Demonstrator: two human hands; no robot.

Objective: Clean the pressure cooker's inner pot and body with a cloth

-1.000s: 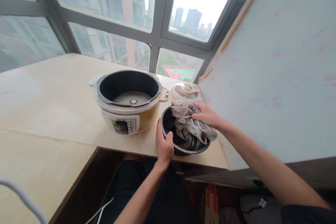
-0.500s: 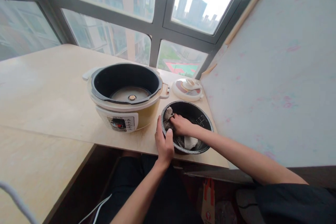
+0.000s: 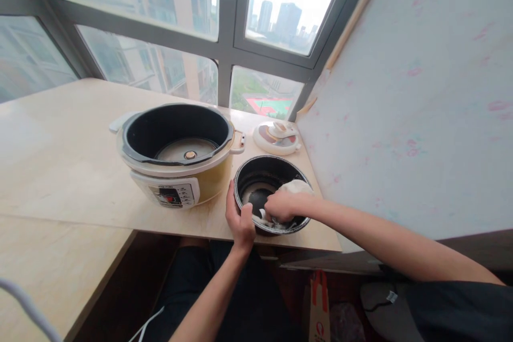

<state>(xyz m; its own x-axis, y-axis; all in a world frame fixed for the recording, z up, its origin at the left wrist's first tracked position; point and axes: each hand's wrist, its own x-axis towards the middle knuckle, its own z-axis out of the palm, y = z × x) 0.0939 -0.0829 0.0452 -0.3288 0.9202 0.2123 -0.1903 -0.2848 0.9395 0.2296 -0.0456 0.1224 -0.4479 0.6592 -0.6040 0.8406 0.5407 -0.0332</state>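
Observation:
A round black inner pot (image 3: pixel 249 175) stands near the front edge of the wooden counter. My left hand (image 3: pixel 241 223) grips its left side, thumb at the rim and fingers along the outer wall. Inside the pot, my right hand (image 3: pixel 285 206) is closed on a whitish cloth (image 3: pixel 297 187). One part of the cloth bulges up behind the hand, and another shows below the fingers against the pot's wall. My right hand and the cloth hide part of the pot's floor. Left of the pot sits a pressure cooker body (image 3: pixel 214 181), its top uncovered.
Behind the pot, the white cooker lid (image 3: pixel 276 141) lies by the window and the papered wall (image 3: pixel 401 117). The counter (image 3: pixel 60 171) stretches left. Below its edge stands a paper bag (image 3: pixel 319 310). A grey cable (image 3: pixel 28 304) crosses the lower left corner.
My right hand has moved with the cloth from the pot's left side toward its near right side. My left hand keeps its hold on the pot. The view has shifted slightly right.

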